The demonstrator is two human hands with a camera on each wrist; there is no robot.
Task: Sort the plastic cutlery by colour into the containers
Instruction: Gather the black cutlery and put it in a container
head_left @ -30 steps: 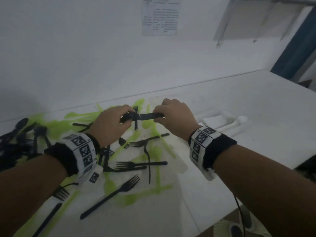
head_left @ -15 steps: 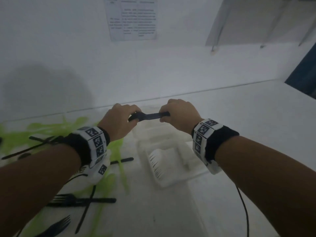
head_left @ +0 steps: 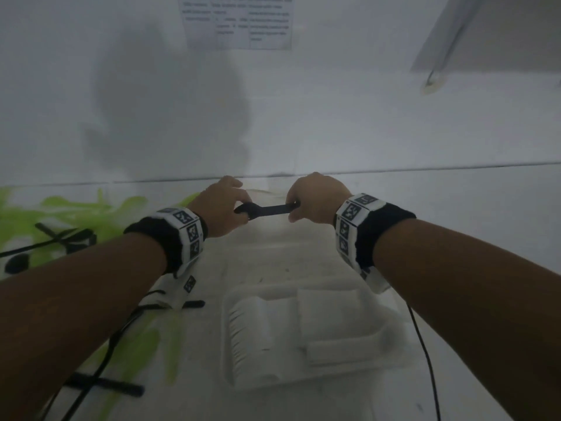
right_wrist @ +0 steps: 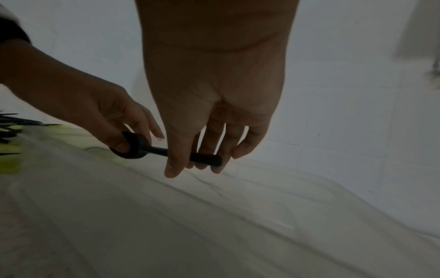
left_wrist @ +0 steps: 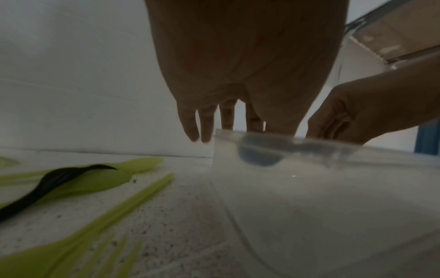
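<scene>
Both hands hold one black plastic spoon [head_left: 263, 209] level btwn them: left hand [head_left: 220, 209] pinches the rounded bowl end w/ thumb and fingers, right hand [head_left: 314, 200] curls round the flat handle end. Spoon sits just above the clear, thin-walled plastic container [left_wrist: 309, 188] below the hands (its rim blurs the bowl in the left wrist view). Left of the left hand, smooth lime-green cutlery [left_wrist: 100, 178] and black cutlery [head_left: 60, 240] lie on the speckled white table [left_wrist: 166, 216]; a white moulded tray [head_left: 303, 335] sits nearer the person.

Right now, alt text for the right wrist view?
Two hands hold a black plastic spoon level above a clear container: the left hand pinches its bowl, the right hand grips its handle. Green and black cutlery lies at far left.
</scene>
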